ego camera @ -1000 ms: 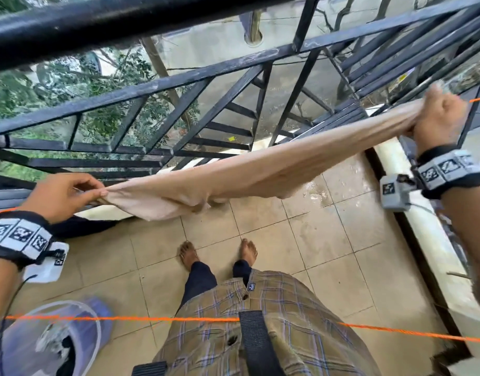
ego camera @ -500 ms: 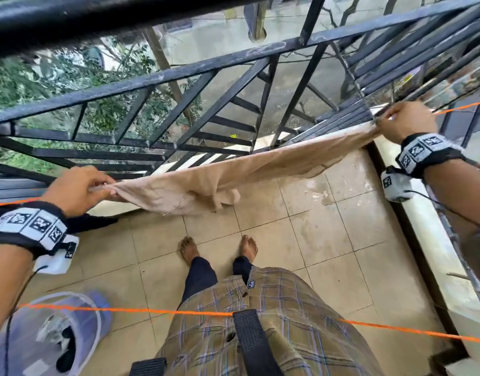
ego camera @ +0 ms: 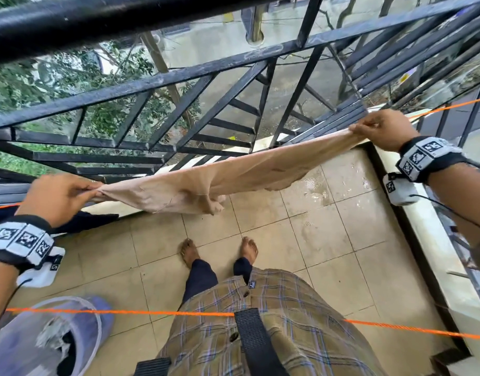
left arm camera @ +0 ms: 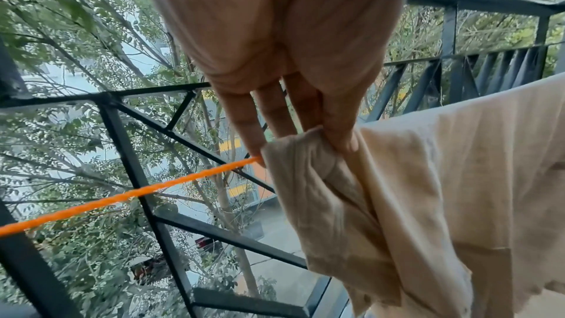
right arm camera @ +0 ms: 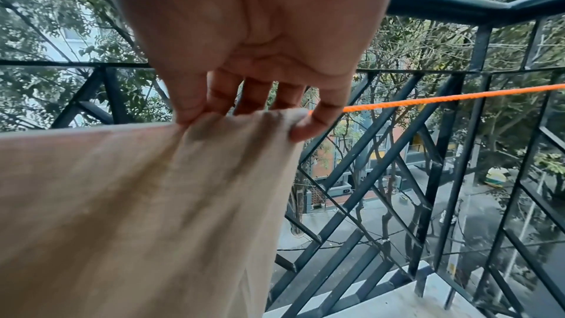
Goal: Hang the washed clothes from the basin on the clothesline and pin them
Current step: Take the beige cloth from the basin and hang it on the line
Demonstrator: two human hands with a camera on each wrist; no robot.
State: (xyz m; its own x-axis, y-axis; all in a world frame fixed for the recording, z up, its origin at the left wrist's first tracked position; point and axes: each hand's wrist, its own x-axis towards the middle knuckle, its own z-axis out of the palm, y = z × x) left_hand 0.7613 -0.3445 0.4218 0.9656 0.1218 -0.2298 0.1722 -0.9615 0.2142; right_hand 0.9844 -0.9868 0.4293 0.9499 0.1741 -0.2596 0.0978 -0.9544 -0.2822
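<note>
A beige cloth [ego camera: 228, 175] stretches between my two hands along the far orange clothesline [ego camera: 450, 106] by the railing. My left hand [ego camera: 79, 189] pinches its left end; in the left wrist view the fingers [left arm camera: 308, 115] bunch the cloth [left arm camera: 397, 190] right where the orange line [left arm camera: 122, 195] enters it. My right hand [ego camera: 369, 128] pinches the right end; the right wrist view shows the thumb and fingers [right arm camera: 305, 127] gripping the cloth [right arm camera: 137, 202] at the line [right arm camera: 443, 99]. The cloth hangs down on the near side. No pins are visible.
A black metal railing [ego camera: 179, 77] stands just beyond the cloth, with trees and a street below. A purple basin [ego camera: 52, 337] with clothes sits on the tiled floor at lower left. A second orange line [ego camera: 125, 312] crosses at my waist. A dark garment [ego camera: 79, 221] hangs at left.
My right hand came down and leftward with its end of the cloth, bringing it level with the far orange line. My left hand shifted slightly right, keeping its grip.
</note>
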